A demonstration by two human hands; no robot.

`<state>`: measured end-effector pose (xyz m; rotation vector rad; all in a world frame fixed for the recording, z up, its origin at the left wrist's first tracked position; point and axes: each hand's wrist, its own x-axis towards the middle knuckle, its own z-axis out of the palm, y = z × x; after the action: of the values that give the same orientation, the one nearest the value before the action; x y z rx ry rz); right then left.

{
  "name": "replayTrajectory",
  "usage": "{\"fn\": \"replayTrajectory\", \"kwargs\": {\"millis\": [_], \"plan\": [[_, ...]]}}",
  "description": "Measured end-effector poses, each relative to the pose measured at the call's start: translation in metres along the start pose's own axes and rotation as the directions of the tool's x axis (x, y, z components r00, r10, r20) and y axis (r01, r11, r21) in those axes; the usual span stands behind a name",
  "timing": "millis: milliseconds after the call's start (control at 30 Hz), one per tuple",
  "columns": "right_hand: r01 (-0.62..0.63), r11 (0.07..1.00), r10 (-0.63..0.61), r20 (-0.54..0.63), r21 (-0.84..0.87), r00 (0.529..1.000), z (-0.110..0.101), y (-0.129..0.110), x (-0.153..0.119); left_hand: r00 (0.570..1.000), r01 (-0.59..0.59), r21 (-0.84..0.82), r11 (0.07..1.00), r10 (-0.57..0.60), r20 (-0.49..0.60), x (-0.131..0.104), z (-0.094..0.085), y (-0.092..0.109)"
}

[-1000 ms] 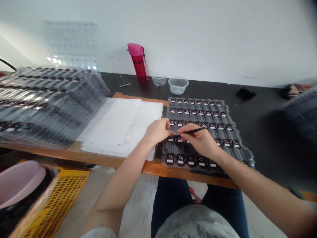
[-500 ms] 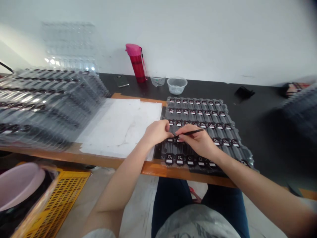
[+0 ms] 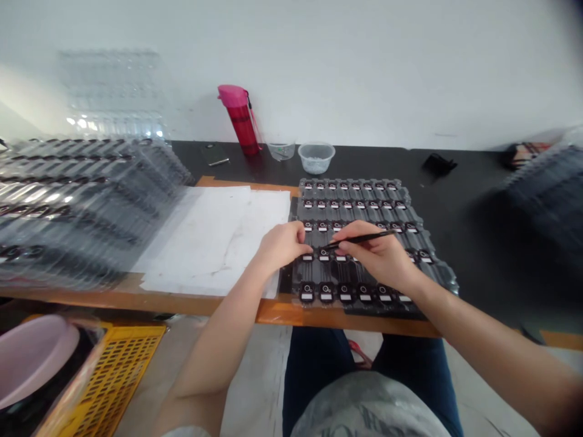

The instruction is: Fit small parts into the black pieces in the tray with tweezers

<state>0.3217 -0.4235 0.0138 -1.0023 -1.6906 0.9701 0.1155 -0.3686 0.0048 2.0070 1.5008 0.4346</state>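
A clear plastic tray (image 3: 328, 270) holds rows of small black parts, each with a ring mark and a white label. My right hand (image 3: 382, 255) pinches slim black tweezers (image 3: 364, 238) like a pen. Their tip points at the second part (image 3: 323, 254) of the fourth row; whether it touches cannot be seen. At the tray's left edge is my left hand (image 3: 282, 246), its thumb by the first part (image 3: 307, 255) of that row. Thumb and forefinger are apart there, with the other fingers curled out of sight. My right hand covers several parts in the middle.
White paper sheets (image 3: 214, 243) lie left of the tray, beside tall stacks of filled trays (image 3: 91, 206). Behind stand a pink bottle (image 3: 241, 121) and two clear tubs, one of them a round tub (image 3: 316, 159). More stacked trays (image 3: 551, 194) are at right.
The view has shifted slightly, so the tray sits further left. The tweezers' tip has moved right, away from my left thumb, toward the second part of the row.
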Motion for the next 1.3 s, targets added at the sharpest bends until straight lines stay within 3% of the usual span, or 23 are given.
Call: {"fn": "replayTrajectory", "kwargs": {"millis": [100, 167, 200, 267, 367, 433, 533, 700, 867, 967, 1300], "plan": [[0.005, 0.998, 0.0, -0.092, 0.055, 0.996, -0.017, -0.01, -0.01, 0.999, 0.001, -0.228, 0.974, -0.008, -0.031, 0.0, -0.007, 0.001], [0.025, 0.998, -0.015, -0.172, 0.056, 0.985, -0.031, -0.015, -0.02, 0.999, 0.035, -0.509, 0.86, -0.039, 0.001, -0.003, -0.012, 0.008], [0.028, 0.998, -0.017, -0.213, 0.048, 0.977, -0.039, -0.018, -0.026, 0.998, 0.069, -0.667, 0.742, -0.045, 0.052, -0.005, -0.014, 0.013], [0.02, 0.999, -0.009, -0.297, 0.035, 0.955, -0.053, -0.021, -0.038, 0.985, 0.168, -0.897, 0.409, -0.024, 0.173, -0.013, -0.015, 0.025], [0.004, 1.0, 0.009, -0.413, 0.029, 0.911, -0.07, -0.024, -0.057, 0.958, 0.279, -0.96, -0.022, -0.054, 0.28, -0.029, -0.006, 0.049], [0.005, 0.999, 0.014, -0.468, 0.039, 0.883, -0.076, -0.025, -0.067, 0.943, 0.296, -0.936, -0.192, -0.096, 0.318, -0.039, 0.006, 0.065], [0.032, 0.996, 0.015, -0.501, 0.084, 0.866, -0.077, -0.026, -0.081, 0.923, 0.286, -0.899, -0.333, -0.157, 0.351, -0.05, 0.031, 0.089], [0.074, 0.997, -0.054, -0.422, 0.03, 0.905, -0.075, -0.033, -0.103, 0.926, 0.267, -0.865, -0.424, -0.137, 0.353, -0.053, 0.071, 0.119], [0.097, 0.987, -0.132, -0.302, -0.129, 0.944, -0.081, -0.032, -0.118, 0.937, 0.266, -0.87, -0.416, -0.102, 0.335, -0.049, 0.096, 0.134], [0.091, 0.986, -0.124, -0.251, -0.142, 0.96, -0.086, -0.026, -0.121, 0.935, 0.285, -0.876, -0.388, -0.087, 0.343, -0.048, 0.104, 0.138], [0.088, 0.986, -0.124, -0.266, -0.142, 0.956, -0.092, -0.014, -0.124, 0.921, 0.306, -0.87, -0.387, -0.113, 0.374, -0.047, 0.11, 0.147]]}}
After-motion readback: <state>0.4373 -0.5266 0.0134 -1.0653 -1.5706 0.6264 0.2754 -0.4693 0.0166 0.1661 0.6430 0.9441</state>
